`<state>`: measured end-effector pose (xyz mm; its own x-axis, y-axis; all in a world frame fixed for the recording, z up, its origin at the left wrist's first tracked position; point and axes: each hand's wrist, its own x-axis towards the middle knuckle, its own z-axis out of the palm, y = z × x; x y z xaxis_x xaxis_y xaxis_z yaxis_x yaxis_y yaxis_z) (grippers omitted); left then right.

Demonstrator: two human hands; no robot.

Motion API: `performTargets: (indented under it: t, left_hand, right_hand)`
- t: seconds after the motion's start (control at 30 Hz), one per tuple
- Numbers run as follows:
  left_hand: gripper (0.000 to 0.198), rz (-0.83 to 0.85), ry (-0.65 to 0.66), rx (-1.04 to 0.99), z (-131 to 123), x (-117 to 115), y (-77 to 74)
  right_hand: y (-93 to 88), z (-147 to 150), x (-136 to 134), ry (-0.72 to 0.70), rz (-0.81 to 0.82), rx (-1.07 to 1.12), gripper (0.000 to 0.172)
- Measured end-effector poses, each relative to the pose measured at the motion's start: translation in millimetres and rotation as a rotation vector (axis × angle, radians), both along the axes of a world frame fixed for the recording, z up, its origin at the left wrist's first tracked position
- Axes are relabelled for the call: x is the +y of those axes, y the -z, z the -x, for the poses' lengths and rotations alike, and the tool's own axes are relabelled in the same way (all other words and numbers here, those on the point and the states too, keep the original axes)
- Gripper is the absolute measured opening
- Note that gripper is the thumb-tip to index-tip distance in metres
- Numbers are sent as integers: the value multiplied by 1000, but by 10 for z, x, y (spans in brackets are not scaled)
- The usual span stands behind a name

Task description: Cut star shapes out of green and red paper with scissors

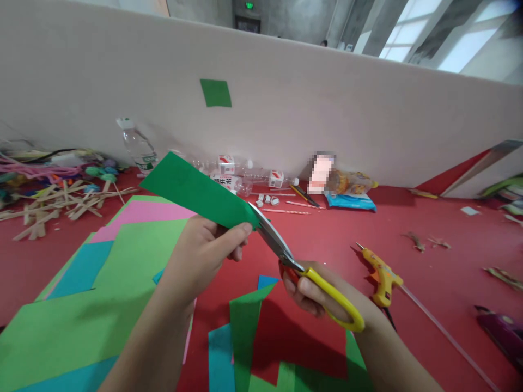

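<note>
A strip of dark green paper (pixel 196 190) is pinched in my left hand (pixel 208 245), thumb on top near its right end. My right hand (pixel 314 288) grips a pair of scissors (pixel 281 247) with yellow and red handles. The blades point up and left, and their tips meet the right end of the green strip. Below my hands lie a red paper sheet (pixel 300 332) and pieces of green paper (pixel 247 326) and blue paper (pixel 220 354).
Light green sheets (pixel 143 256) spread at left, beside a pile of wooden sticks (pixel 69 204). Plastic bottles (pixel 139 144) line the white partition (pixel 286 109). A yellow glue gun (pixel 382 277) with a long glue stick lies at right on the red table (pixel 429 283).
</note>
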<state>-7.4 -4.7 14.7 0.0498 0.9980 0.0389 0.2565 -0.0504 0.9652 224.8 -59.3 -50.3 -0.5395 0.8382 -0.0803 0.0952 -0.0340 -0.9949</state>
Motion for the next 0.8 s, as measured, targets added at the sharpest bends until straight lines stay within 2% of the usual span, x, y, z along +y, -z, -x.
performTargets:
  t: [0.37, 0.8]
  left_hand:
    - [39, -9, 41, 88, 39, 17, -17]
    - [39, -2, 62, -37, 28, 29, -3]
  right_hand:
    - [96, 24, 28, 8, 15, 12, 64]
    - [28, 62, 21, 39, 25, -22, 65]
